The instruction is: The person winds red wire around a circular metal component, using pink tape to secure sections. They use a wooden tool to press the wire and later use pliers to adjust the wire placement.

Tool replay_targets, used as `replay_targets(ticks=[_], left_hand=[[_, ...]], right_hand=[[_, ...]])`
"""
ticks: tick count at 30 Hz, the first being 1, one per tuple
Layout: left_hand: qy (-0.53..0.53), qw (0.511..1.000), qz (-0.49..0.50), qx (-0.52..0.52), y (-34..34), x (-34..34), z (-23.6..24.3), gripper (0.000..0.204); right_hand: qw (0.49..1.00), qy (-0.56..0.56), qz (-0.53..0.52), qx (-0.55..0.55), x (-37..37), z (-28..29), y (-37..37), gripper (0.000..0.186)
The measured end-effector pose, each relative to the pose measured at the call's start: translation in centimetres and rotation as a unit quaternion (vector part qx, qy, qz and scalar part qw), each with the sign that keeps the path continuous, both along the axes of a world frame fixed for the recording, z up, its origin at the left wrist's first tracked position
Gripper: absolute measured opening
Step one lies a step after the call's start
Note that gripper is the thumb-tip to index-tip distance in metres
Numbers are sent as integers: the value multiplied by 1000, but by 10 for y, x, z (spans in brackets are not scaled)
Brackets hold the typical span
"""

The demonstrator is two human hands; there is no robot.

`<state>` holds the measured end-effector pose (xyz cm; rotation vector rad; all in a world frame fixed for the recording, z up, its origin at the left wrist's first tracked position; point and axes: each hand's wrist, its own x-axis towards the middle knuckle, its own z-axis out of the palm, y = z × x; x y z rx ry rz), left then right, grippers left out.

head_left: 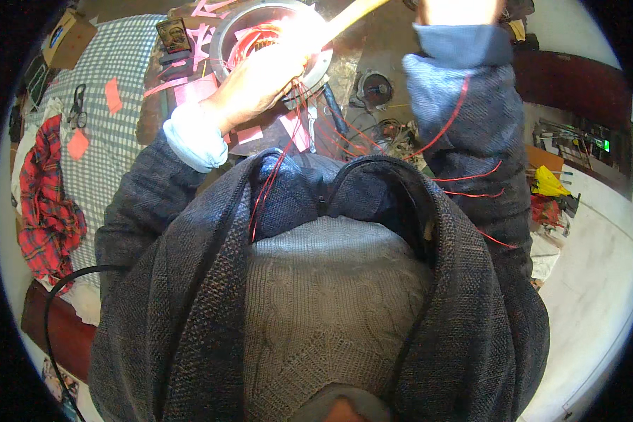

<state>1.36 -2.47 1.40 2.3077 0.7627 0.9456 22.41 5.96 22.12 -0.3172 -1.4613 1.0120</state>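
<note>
A round metal housing (220, 58) holding coils of red wire (246, 43) sits at the top center. My left hand (259, 83) reaches over it, its fingers curled and washed out by glare. A pale wooden stick (352, 15) meets that hand's bright area and runs out past the top edge, so its hold on the stick is unclear. My right hand (457, 12) is at the top edge, its fingers out of frame. Thin red wires trail from the housing across my jacket and right sleeve. A dark-handled tool (334, 105) lies beside the housing.
Pink cut pieces (195, 89), a small box (172, 35) and a dark round part (374, 90) lie on the worktop. At left are a checked cloth (119, 176), black scissors (77, 105), a red plaid cloth (48, 204) and a cardboard box (67, 39). A yellow item (550, 181) is at right.
</note>
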Motion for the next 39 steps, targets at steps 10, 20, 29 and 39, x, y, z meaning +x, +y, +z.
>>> replay_targets(ticks=[10,20,29,39], left_hand=[[51,985,123,109,-9,20,-2,49],[278,930,188,152,-18,54,29,68],[302,929,214,-10,-18,28,34,76],[144,962,215,-89,-7,39,1,77]], right_hand=[[786,-518,-306,141,-32,-74,8,14],[945,-296,-138,-4,41,-96,-7,21],[961,-260,-90,-10,16,-111,13,23],[965,-245,-69,67,69,-143,10,24]])
